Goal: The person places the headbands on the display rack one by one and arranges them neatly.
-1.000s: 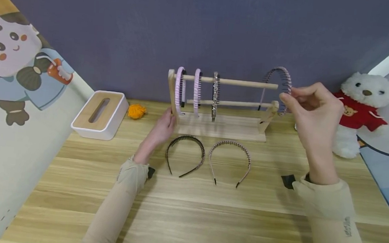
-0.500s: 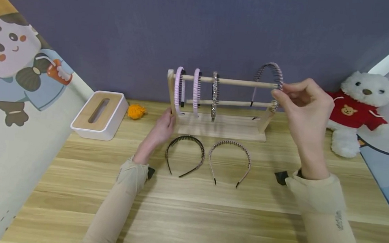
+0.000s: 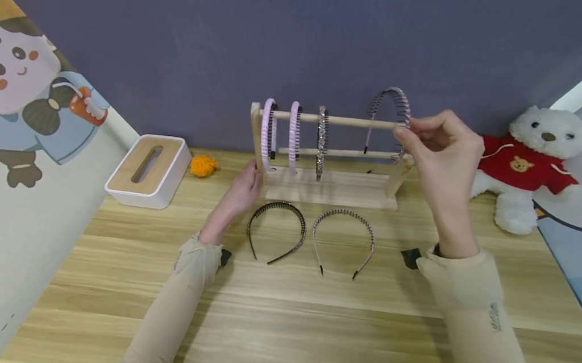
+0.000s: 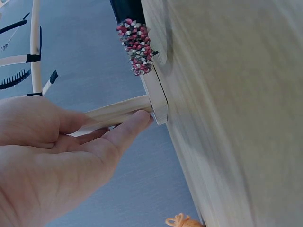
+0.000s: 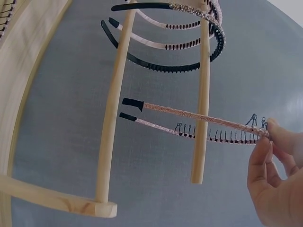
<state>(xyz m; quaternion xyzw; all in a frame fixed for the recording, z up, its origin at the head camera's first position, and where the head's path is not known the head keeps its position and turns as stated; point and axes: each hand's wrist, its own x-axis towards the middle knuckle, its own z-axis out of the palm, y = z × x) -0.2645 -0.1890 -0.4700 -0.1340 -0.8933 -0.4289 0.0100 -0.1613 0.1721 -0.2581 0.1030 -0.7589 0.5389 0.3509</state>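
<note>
From my remote station, I'm seeing a slate-blue wall [image 3: 230,45] backing the wood-grained table [image 3: 309,337], the left hand [image 3: 243,190] gripping a rack [image 3: 331,194], the right hand [image 3: 442,156] pinching a headband [image 5: 184,114].

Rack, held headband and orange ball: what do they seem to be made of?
Rack: pale, matte wood, judging by its grain.
Held headband: pinkish, fine-textured covering, perhaps woven thread; core hidden. Smooth black tips, maybe plastic or rubber.
Orange ball: probably soft yarn, given its loose loops.
</note>
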